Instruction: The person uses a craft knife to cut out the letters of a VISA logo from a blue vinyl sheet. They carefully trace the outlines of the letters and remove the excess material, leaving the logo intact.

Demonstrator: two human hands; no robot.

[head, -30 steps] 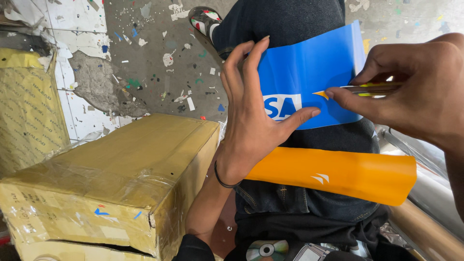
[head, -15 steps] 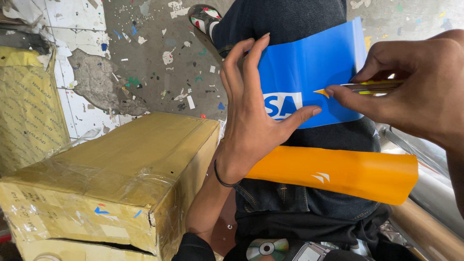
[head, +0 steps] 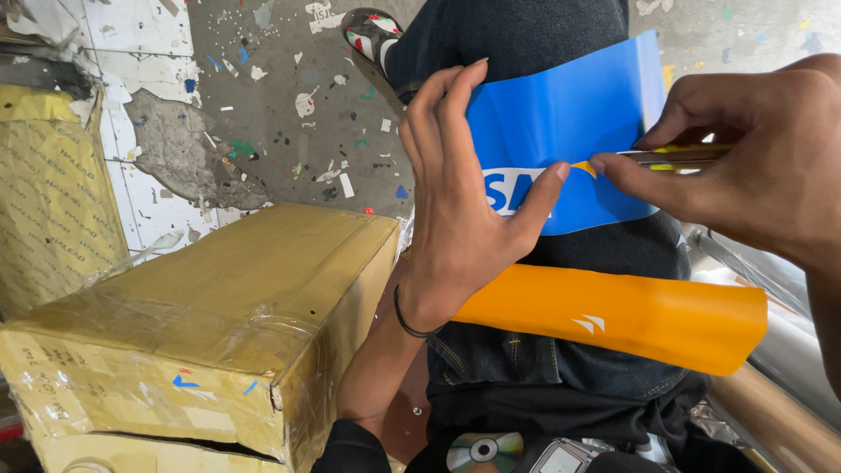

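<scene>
Large cardboard box [head: 201, 324], tape-wrapped, at lower left on a paint-flecked concrete floor [head: 289, 105]. Dark trousers [head: 561, 350] across the centre, serving as work surface. Blue vinyl sheet [head: 569, 114] with white lettering, lying on the thigh, upper centre; orange strip [head: 631, 320] with a small white mark, curled, just below and apart from the blue. Left hand [head: 455, 210], fingers spread wide and flat, pressing the blue sheet at its left side, thumb [head: 539, 197] stretched toward the lettering. Right hand [head: 753, 166], fingers pinched closed around a slim yellow-handled tool [head: 674, 156], tip touching a small lifted orange corner beside the thumb. Disc [head: 484, 451] at bottom edge.

Risks, as judged: tip slipping sideways into the thumb, given the near contact; lifted corner tearing if pulled at too steep an angle; blue sheet creasing or shifting if palm pressure slackens over the soft, uneven thigh.
</scene>
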